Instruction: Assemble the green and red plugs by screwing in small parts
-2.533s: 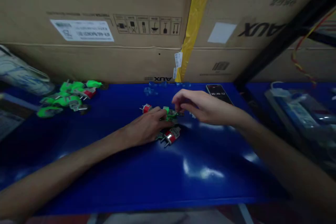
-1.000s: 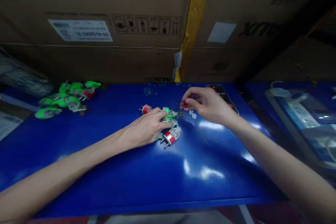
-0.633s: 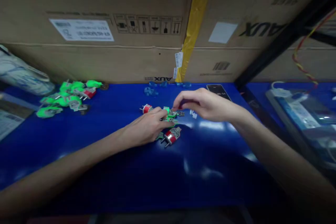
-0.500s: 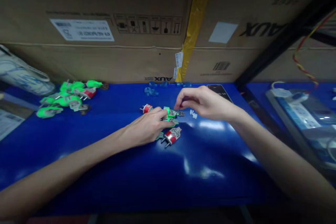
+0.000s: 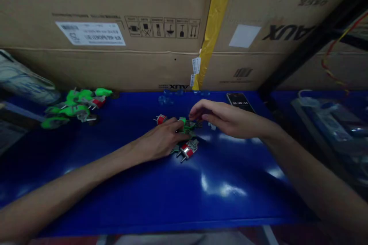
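My left hand [image 5: 163,138] has its fingers closed round a green plug part [image 5: 183,120] near the middle of the blue table. Just right of it, my right hand [image 5: 214,116] is raised with bent fingers over small dark pieces [image 5: 199,125]; whether a small thing sits in its fingertips is hidden. A red and white plug [image 5: 188,150] with two pins lies in front of my left fingers. Behind the left hand lies another red plug [image 5: 161,119]. Small white pieces [image 5: 212,126] are partly covered by my right hand.
Green plugs [image 5: 76,107] are heaped at the back left. Clear blue pieces [image 5: 166,100] and a phone [image 5: 240,100] lie near the cardboard boxes [image 5: 129,65]. A black post [image 5: 310,34] slants at the right.
My right hand has shifted slightly down and its fingers have loosened away from the green part, showing more of the phone. My left hand has hardly moved.
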Available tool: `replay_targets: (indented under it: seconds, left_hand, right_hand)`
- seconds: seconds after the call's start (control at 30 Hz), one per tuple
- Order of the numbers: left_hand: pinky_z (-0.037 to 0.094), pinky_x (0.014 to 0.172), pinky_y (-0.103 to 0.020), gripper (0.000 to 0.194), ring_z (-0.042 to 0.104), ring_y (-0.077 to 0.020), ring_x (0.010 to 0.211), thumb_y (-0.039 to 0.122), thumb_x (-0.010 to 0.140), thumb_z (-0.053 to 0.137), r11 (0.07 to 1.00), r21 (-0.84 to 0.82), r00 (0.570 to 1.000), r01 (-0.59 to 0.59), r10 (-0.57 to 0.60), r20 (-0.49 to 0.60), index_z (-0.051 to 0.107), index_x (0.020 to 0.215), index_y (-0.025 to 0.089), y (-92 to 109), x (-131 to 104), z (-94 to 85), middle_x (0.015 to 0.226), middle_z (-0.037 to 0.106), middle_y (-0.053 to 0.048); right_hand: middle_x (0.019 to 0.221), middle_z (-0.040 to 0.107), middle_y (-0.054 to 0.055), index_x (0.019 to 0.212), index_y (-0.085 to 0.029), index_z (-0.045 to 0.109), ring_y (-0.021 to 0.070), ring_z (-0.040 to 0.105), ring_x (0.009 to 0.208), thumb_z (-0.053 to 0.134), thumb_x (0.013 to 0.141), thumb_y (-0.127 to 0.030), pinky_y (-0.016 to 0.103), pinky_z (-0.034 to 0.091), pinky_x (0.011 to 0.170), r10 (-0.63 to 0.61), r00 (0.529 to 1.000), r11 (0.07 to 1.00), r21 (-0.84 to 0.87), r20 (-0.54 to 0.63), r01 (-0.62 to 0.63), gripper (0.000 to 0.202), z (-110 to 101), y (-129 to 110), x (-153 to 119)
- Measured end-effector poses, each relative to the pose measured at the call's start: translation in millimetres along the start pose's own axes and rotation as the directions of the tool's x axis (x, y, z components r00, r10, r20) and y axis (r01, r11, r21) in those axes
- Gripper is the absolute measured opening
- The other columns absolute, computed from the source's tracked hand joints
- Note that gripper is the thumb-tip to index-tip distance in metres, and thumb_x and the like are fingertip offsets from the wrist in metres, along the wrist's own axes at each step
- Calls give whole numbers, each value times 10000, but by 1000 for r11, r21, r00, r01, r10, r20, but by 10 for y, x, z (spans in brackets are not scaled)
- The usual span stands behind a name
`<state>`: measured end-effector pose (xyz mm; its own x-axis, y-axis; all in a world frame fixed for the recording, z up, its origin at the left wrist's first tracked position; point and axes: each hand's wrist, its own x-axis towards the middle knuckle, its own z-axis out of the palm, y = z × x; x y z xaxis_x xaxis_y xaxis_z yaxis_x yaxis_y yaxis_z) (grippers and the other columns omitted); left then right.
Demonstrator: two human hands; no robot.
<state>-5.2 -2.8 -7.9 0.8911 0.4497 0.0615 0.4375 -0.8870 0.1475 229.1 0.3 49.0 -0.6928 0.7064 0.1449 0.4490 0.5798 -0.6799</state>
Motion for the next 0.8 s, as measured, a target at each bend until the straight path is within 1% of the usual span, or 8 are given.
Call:
replay_targets:
  seconds: [0.07,0.2,0.4,0.5,0.57,0.63,0.7,0.8]
  left_hand:
    - [464,832,-340,367,526,-232,963,113,948,471,1000,15,1000,-1,1,11,646,1245,238,6,0,-3,1078,580,-110]
    - [456,794,-322,362,517,-225,920,94,937,477,1000,1,1000,12,-12,-3,658,1219,232,18,-8,-3,1017,575,-96]
    - [453,779,-327,365,507,-226,913,99,946,458,1000,-14,1000,11,-11,-13,657,1220,236,13,-16,13,1018,562,-98]
    - [454,782,-327,362,512,-228,923,120,954,460,1000,-17,1000,24,-24,-6,653,1233,246,1,-13,20,1025,568,-100]
    - [456,807,-332,363,516,-229,946,124,954,467,1000,-17,1000,15,-15,-5,648,1245,241,-1,-11,18,1063,572,-107]
    - [457,826,-339,373,516,-230,962,112,950,465,1000,-17,1000,7,-7,-2,645,1250,241,1,-11,13,1101,572,-113]
    - [457,820,-340,383,515,-230,954,98,946,459,1000,-18,1000,9,-9,-4,643,1251,239,4,-13,11,1094,574,-111]
    - [453,804,-325,360,511,-224,933,105,940,473,1000,-17,1000,9,-9,-19,658,1220,236,4,-16,23,1047,576,-100]
  right_hand:
    - [944,704,38,994,-176,606,142,662,864,441,916,-109,258,506,759,13,1000,1000,-1,22,-13,194,-41,19,9]
    - [834,720,28,863,-171,611,143,684,779,474,877,-79,240,513,688,108,991,994,33,-76,-106,166,11,80,59]
    - [749,713,50,848,-178,573,169,704,718,476,880,-104,272,541,655,329,905,944,106,-270,-312,127,186,90,92]
    - [868,714,57,1035,-178,551,166,693,808,439,922,-144,294,546,733,226,954,974,50,-198,-221,162,122,55,56]
    - [1041,691,80,1093,-176,549,164,661,954,431,937,-164,299,532,817,77,996,997,-2,-43,-77,196,29,30,34]
    - [1043,695,61,1100,-177,566,147,653,953,420,944,-155,277,519,820,-1,995,1000,14,96,0,216,-56,18,27]
    - [959,715,38,1022,-173,604,133,661,877,441,929,-134,249,508,768,8,995,1000,11,102,-9,191,-97,25,35]
    - [855,727,24,905,-168,625,128,672,780,483,889,-107,227,497,695,65,998,998,17,-5,-65,155,-60,56,52]
